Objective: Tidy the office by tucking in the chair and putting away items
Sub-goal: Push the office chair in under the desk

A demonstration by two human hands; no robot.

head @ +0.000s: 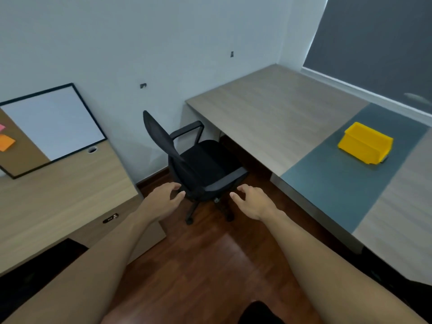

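A black office chair (201, 164) on castors stands on the wooden floor, pulled out from the long desk (268, 118), its seat facing the desk and its mesh back toward the left. My left hand (164, 198) reaches toward the chair's near left side with fingers spread, empty. My right hand (252, 201) hovers just below the near armrest, fingers apart and holding nothing. Neither hand touches the chair. A yellow plastic bin (365, 142) lies on a grey-blue mat (334, 183) on the desk at the right.
A second wooden desk (58, 202) with a drawer lock sits at the left, bearing a framed whiteboard (51, 125) and cork board with orange and pink sticky notes (5, 141). White wall behind; a dark window blind (378, 43) at the upper right.
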